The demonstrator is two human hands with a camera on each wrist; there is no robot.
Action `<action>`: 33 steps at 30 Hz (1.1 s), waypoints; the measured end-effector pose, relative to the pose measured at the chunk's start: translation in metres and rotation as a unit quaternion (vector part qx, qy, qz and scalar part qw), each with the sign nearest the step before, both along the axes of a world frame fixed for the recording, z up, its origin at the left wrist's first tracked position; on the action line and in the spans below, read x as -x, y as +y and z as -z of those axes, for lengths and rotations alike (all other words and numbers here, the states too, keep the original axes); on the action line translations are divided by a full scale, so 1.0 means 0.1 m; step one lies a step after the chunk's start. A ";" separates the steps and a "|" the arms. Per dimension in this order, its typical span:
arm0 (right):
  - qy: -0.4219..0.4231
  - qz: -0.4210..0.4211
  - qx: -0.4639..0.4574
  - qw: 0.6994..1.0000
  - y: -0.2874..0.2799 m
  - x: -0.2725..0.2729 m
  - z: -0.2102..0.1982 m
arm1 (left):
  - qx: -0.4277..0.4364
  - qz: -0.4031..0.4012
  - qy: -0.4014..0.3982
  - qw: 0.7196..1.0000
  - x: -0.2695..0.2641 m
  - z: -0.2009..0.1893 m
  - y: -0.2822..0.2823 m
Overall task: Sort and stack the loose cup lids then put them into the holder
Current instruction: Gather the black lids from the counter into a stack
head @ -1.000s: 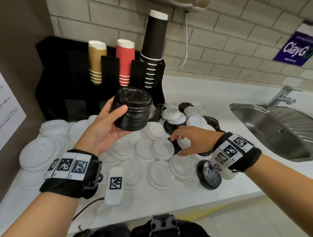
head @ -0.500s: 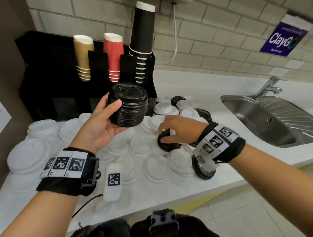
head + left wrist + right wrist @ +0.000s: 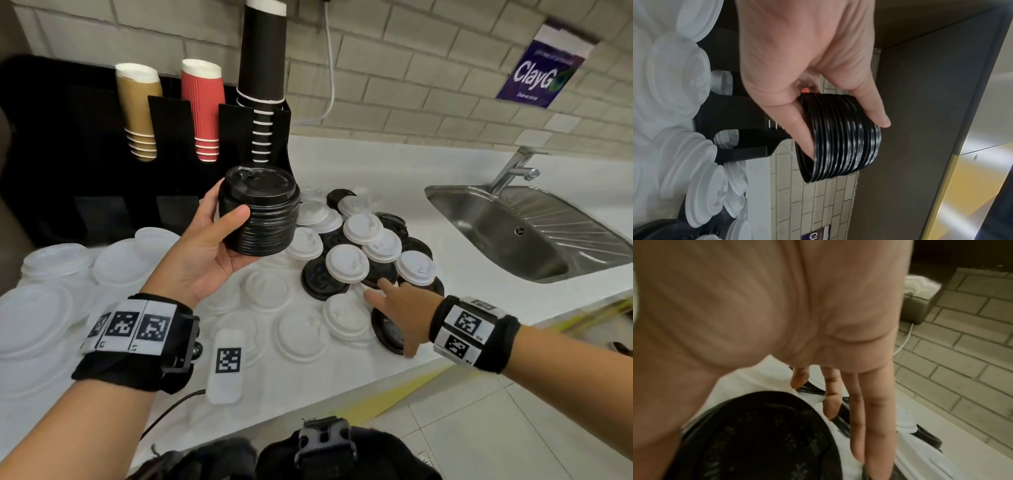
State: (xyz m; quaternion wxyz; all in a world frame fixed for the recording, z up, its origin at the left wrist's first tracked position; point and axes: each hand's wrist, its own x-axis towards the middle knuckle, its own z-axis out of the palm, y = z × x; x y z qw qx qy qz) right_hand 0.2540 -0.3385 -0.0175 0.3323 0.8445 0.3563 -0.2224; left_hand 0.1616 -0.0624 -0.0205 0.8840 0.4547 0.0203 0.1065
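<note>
Black lids make up the nested stack (image 3: pixel 259 211) held above the counter (image 3: pixel 359 161), in front of the cup holder (image 3: pixel 68 164). Only the left hand (image 3: pixel 202 253) supports it, thumb curled across the near side and fingers behind; any slackening would likely spill the upper lids. Loose black lids (image 3: pixel 320 279) lie half buried under white lids (image 3: pixel 346 263) on the right, so a careless grab could drag white ones along or knock one off the near edge. The right hand (image 3: pixel 399 306) hovers palm down over that pile, fingers (image 3: pixel 871 410) nearly straight and spread, holding nothing
</note>
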 end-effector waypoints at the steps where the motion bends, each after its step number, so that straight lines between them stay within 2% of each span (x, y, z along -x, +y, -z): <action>1: 0.002 0.000 -0.005 1.000 -0.01 0.00 0.01 | 0.003 0.003 0.000 1.000 0.00 0.00 -0.01; 6: 0.032 -0.002 -0.029 0.999 -0.04 -0.01 0.02 | -0.002 0.038 -0.011 0.999 -0.03 -0.01 -0.04; 13: 0.066 0.010 -0.088 0.994 -0.10 -0.09 -0.03 | 0.009 0.039 -0.026 0.999 -0.05 0.00 -0.05; 17: 0.047 0.005 -0.125 0.991 -0.11 -0.20 -0.17 | 0.013 0.035 -0.027 0.999 -0.05 -0.02 -0.09; 20: 0.026 0.010 -0.180 0.983 -0.09 -0.32 -0.35 | 0.008 0.021 -0.026 0.999 -0.06 -0.04 -0.10; 22: 0.024 0.021 -0.258 0.966 -0.05 -0.42 -0.52 | 0.009 0.013 -0.021 1.000 -0.06 -0.04 -0.10; 24: 0.039 0.029 -0.373 0.927 0.05 -0.53 -0.70 | 0.006 0.007 -0.014 1.000 -0.06 -0.05 -0.09; 26: 0.071 0.041 -0.496 0.864 0.18 -0.58 -0.89 | 0.000 0.010 -0.011 1.000 -0.05 -0.06 -0.09; 27: 0.103 0.053 -0.560 0.820 0.26 -0.57 -0.96 | -0.005 0.012 -0.011 1.000 -0.04 -0.06 -0.09; 29: 0.213 0.088 -0.671 0.705 0.46 -0.49 -1.07 | -0.019 0.019 -0.009 1.000 -0.04 -0.06 -0.09; 31: 0.329 0.129 -0.721 0.596 0.70 -0.42 -1.08 | -0.035 0.031 -0.006 0.999 -0.05 -0.06 -0.10; 32: 0.374 0.150 -0.727 0.557 0.83 -0.38 -1.07 | -0.040 0.038 -0.005 0.998 -0.05 -0.06 -0.11; 33: 0.404 0.169 -0.726 0.531 0.95 -0.34 -1.06 | -0.044 0.042 -0.004 0.998 -0.06 -0.06 -0.11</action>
